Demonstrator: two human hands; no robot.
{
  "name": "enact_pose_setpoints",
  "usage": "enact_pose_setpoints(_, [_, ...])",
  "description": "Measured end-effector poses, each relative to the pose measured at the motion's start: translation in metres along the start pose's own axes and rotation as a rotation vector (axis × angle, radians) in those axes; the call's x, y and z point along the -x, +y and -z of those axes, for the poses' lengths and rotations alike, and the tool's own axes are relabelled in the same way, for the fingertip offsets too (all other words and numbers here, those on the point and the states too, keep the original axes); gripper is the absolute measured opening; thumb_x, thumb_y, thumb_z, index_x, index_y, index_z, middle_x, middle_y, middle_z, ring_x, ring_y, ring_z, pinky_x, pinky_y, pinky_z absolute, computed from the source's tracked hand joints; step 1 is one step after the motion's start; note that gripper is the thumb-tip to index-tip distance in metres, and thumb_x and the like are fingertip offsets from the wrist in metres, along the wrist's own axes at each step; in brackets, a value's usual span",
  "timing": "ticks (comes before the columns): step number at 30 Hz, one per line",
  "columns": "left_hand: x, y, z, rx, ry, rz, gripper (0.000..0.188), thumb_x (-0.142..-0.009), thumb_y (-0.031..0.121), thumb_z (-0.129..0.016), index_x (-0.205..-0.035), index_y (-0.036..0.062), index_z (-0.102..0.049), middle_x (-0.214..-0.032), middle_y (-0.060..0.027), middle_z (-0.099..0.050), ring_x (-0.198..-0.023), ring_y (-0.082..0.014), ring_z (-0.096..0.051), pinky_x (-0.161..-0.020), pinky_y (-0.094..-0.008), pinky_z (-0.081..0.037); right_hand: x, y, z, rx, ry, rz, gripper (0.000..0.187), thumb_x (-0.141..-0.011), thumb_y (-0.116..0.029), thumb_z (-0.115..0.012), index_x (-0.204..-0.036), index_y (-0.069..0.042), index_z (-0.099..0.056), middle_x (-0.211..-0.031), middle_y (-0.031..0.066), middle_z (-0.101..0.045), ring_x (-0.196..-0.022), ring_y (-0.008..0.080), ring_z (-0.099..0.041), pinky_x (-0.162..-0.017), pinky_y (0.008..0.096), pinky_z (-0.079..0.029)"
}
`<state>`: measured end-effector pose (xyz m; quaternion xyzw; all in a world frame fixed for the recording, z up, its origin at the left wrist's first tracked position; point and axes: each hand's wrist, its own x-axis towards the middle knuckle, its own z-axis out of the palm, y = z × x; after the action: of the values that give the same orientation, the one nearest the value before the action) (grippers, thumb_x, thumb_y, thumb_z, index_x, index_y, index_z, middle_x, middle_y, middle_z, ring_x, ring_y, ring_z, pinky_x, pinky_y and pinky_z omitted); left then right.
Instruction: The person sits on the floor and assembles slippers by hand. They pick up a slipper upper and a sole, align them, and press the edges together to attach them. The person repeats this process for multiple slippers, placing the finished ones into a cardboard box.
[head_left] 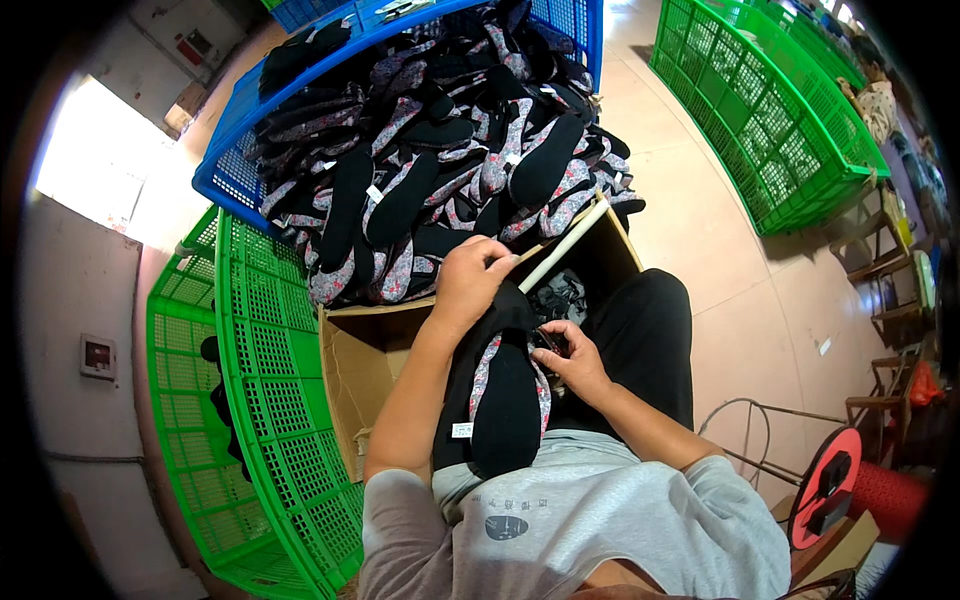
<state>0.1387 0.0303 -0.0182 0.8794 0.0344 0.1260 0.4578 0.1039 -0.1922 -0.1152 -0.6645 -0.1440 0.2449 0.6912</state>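
A black and floral cloth shoe [505, 400] lies along my lap, toe end away from me. My left hand [470, 275] grips its far end over the cardboard box, fingers closed on the black fabric. My right hand [568, 362] pinches the shoe's right edge near a small dark tool or clip that I cannot make out. A white tag [461, 430] hangs on the shoe's near left side.
A cardboard box [365, 360] stands in front of my knees with a white stick [565, 245] across its rim. Behind it a blue crate [235, 165] is heaped with several similar shoes. Green crates stand at the left [260, 400] and far right [770, 120]. A red spool [830, 485] sits at the lower right.
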Motion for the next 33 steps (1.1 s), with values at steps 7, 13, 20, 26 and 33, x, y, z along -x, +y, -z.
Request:
enact_pose_setpoints(7, [0.029, -0.021, 0.014, 0.031, 0.173, 0.087, 0.007, -0.082, 0.004, -0.069, -0.087, -0.0012, -0.067, -0.083, -0.0033, -0.060, -0.074, -0.0105, -0.058, -0.068, -0.0246, -0.046, -0.001, 0.007, -0.001, -0.060, 0.001, -0.015, 0.037, -0.084, -0.012, -0.077, -0.116, -0.005, -0.060, -0.099, 0.0025, -0.065, -0.089, 0.0099, -0.059, -0.081, 0.0255, -0.049])
enact_pose_setpoints(13, [0.059, -0.014, 0.016, 0.109, 0.048, 0.192, 0.007, -0.085, 0.006, -0.069, -0.086, -0.0013, -0.067, -0.085, -0.0018, -0.061, -0.075, -0.0082, -0.056, -0.069, -0.0239, -0.046, -0.002, 0.006, -0.001, -0.077, -0.006, -0.041, 0.037, -0.084, -0.010, -0.077, -0.116, -0.005, -0.060, -0.098, 0.0020, -0.064, -0.089, 0.0095, -0.059, -0.080, 0.0250, -0.049])
enact_pose_setpoints(20, [0.074, -0.002, 0.009, -0.004, -0.071, -0.015, 0.015, -0.077, 0.007, -0.074, -0.091, 0.0022, -0.071, -0.090, -0.0065, -0.064, -0.087, -0.0214, -0.062, -0.078, -0.0302, -0.048, -0.002, 0.007, -0.002, -0.092, 0.002, -0.005, 0.036, -0.084, -0.008, -0.076, -0.116, -0.005, -0.060, -0.098, 0.0009, -0.063, -0.089, 0.0086, -0.058, -0.080, 0.0241, -0.048])
enact_pose_setpoints(26, [0.073, 0.007, 0.002, -0.335, -0.073, -0.288, 0.019, -0.072, 0.010, -0.077, -0.090, 0.0071, -0.073, -0.091, -0.0066, -0.063, -0.088, -0.0267, -0.060, -0.076, -0.0356, -0.049, -0.002, 0.008, -0.002, -0.138, 0.000, -0.008, 0.037, -0.084, -0.008, -0.077, -0.116, -0.005, -0.059, -0.099, 0.0005, -0.062, -0.088, 0.0081, -0.058, -0.080, 0.0236, -0.048])
enact_pose_setpoints(33, [0.074, 0.002, -0.007, -0.274, 0.008, -0.342, 0.011, -0.073, 0.009, -0.075, -0.082, 0.0049, -0.072, -0.082, -0.0070, -0.066, -0.081, -0.0271, -0.061, -0.073, -0.0368, -0.049, -0.001, 0.007, -0.002, -0.133, 0.003, -0.017, 0.037, -0.084, -0.008, -0.076, -0.117, -0.005, -0.059, -0.098, 0.0003, -0.062, -0.087, 0.0072, -0.057, -0.078, 0.0230, -0.048])
